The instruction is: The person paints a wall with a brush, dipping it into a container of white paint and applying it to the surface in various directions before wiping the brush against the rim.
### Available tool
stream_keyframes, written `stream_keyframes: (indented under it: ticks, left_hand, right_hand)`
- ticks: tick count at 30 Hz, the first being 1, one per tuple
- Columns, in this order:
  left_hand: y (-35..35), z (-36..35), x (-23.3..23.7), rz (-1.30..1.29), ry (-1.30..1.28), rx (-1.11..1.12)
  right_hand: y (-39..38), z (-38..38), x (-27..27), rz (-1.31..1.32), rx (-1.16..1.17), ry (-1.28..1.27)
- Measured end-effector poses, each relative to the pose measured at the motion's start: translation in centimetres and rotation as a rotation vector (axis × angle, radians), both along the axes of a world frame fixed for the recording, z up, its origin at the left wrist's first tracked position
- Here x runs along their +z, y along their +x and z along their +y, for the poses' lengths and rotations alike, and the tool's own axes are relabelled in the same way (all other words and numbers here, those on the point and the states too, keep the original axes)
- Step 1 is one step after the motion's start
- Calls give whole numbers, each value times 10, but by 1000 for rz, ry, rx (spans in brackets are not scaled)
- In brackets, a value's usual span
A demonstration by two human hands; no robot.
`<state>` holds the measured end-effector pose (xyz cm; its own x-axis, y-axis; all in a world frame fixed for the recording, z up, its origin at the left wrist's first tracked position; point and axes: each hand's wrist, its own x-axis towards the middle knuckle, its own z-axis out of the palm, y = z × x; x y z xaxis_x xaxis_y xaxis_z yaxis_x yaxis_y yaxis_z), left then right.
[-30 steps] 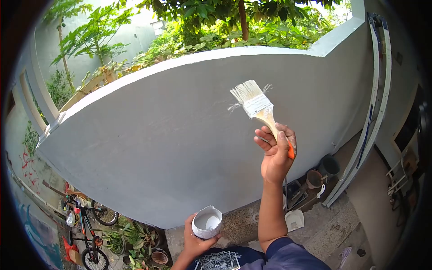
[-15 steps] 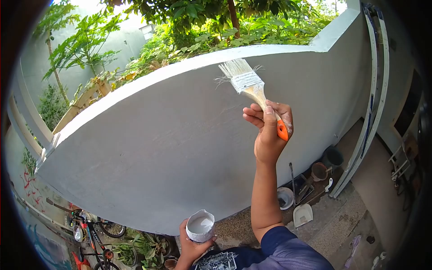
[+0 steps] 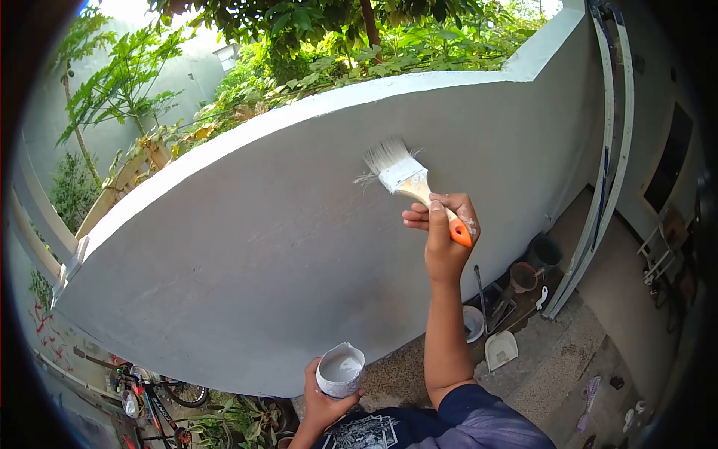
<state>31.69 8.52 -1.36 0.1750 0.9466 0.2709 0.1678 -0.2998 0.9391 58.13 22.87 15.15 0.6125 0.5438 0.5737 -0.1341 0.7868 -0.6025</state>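
Observation:
Fingers of my right hand (image 3: 449, 232) are wrapped round the wooden handle of a paintbrush (image 3: 407, 178), whose end is orange. Its pale bristles are spread against the grey wall (image 3: 284, 224), a little below the white top edge. Low in the view, my left hand (image 3: 327, 400) grips a cup (image 3: 341, 369) with a rough rim and white paint inside.
Plants and a tree (image 3: 299, 45) stand beyond the wall. A bicycle (image 3: 161, 408) and potted plants (image 3: 243, 419) are at the lower left. Buckets (image 3: 544, 253), a dustpan (image 3: 501, 350) and a basin (image 3: 473, 323) lie at the wall's foot, near long metal rails (image 3: 619, 150).
My right hand and the paintbrush have moved down the wall, away from its white top edge. The bristles have fanned out. My left hand still holds the cup.

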Motion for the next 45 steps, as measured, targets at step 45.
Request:
stream_keyframes:
  ticks: [45]
  left_hand:
    - [28, -31, -11, -61, -46, -98]
  right_hand:
    - [17, 15, -93, -74, 155, -609]
